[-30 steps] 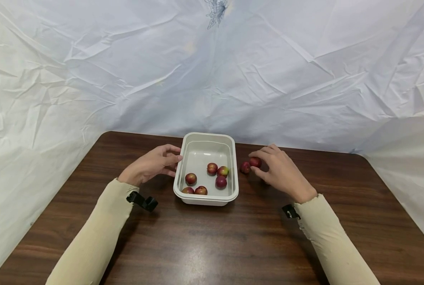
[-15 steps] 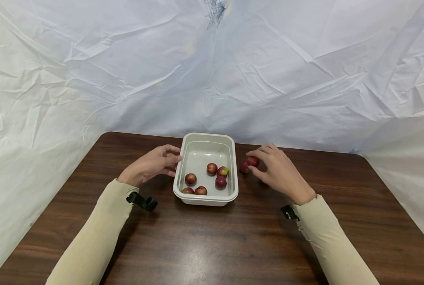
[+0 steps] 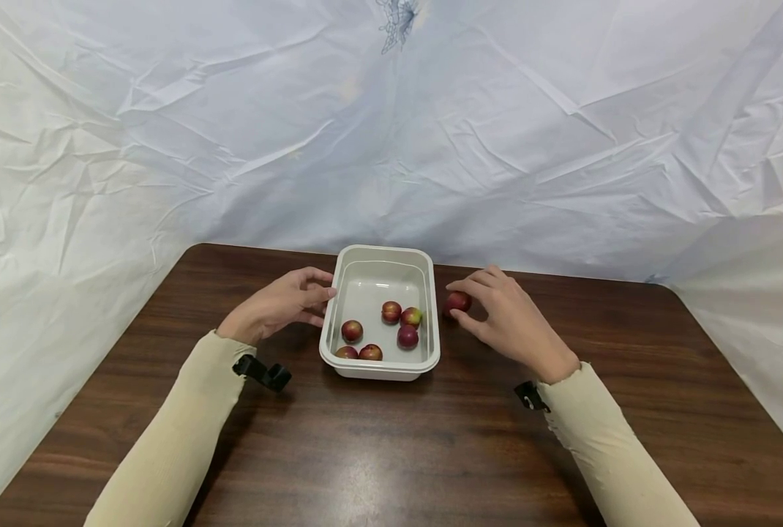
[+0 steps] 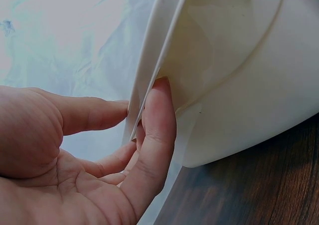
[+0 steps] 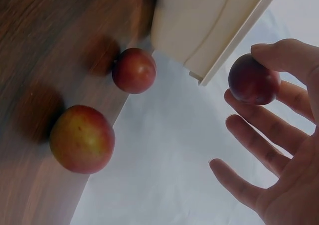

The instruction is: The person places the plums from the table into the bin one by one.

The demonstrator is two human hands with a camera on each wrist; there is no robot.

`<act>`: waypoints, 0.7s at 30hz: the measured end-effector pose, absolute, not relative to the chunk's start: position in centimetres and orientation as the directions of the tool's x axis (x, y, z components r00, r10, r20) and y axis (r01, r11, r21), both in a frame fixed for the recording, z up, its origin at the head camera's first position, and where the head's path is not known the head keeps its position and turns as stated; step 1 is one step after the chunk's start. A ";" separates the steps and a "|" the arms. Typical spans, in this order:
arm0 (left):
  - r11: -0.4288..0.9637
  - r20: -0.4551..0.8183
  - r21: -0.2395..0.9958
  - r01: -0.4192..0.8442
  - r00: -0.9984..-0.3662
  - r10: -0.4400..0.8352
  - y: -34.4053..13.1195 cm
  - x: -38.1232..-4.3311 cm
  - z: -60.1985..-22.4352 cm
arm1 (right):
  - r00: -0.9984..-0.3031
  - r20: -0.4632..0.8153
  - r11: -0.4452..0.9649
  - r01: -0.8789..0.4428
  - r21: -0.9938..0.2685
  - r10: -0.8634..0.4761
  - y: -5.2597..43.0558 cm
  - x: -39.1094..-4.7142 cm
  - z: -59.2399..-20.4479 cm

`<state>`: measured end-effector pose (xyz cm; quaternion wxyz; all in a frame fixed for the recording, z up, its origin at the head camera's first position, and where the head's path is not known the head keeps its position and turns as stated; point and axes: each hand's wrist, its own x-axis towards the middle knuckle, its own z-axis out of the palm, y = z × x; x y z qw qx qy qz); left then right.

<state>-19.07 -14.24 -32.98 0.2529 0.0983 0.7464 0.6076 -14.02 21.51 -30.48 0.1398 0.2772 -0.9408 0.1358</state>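
Observation:
In the right wrist view my right hand point(image 5: 279, 130) pinches a dark red plum point(image 5: 251, 83) between thumb and fingertips, clear of the table. Two more plums lie on the wood there: a small red one point(image 5: 133, 70) near the container and a larger yellow-red one point(image 5: 82, 139). From the head view, the right hand point(image 3: 506, 315) covers most of this spot. My left hand point(image 3: 289, 301) grips the left rim of a pale plastic container point(image 3: 381, 372), its thumb point(image 4: 92, 115) on the rim and a finger point(image 4: 154, 130) curled beneath. Several plums point(image 3: 352, 331) rest inside, mostly toward its near end.
A dark wooden table point(image 3: 391, 454) carries the container near its back edge. White wrinkled sheeting point(image 3: 391, 146) hangs right behind and at both sides. Black straps point(image 3: 263, 372) sit on both wrists.
My right hand has moved left toward the container with the plum, which now overlaps the neighbouring plum in the head view. The left hand and the container stay in place.

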 end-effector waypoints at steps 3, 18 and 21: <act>0.244 -0.262 0.956 -0.165 -0.853 0.451 -14.3 -19.1 -33.1 | -0.790 0.356 0.796 -0.580 -0.172 -0.499 21.3 -14.0 -30.6; 0.253 -0.261 0.955 -0.157 -0.853 0.453 -14.3 -19.2 -33.0 | -0.756 0.381 0.766 -0.622 -0.163 -0.533 20.3 -13.7 -31.0; 0.249 -0.256 0.956 -0.154 -0.852 0.456 -14.3 -19.2 -33.1 | -0.750 0.388 0.763 -0.627 -0.156 -0.536 20.1 -13.6 -31.0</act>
